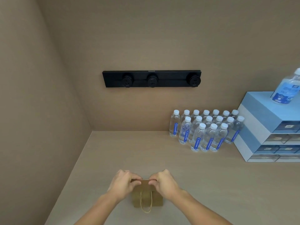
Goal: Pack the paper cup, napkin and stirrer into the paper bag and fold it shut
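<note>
A brown paper bag (146, 198) stands on a beige table (194, 184), its top edge folded flat. The left hand (121, 184) pinches the left end of that fold and the right hand (165, 182) pinches the right end, each grip clenched on the paper. Below the grips, a cord handle (146, 202) hangs down the bag's near face. Far beyond the right grip stand clustered water bottles (206, 130) beside stacked blue-and-white boxes (266, 127). Above, a black socket strip (151, 78) is on the wall.
</note>
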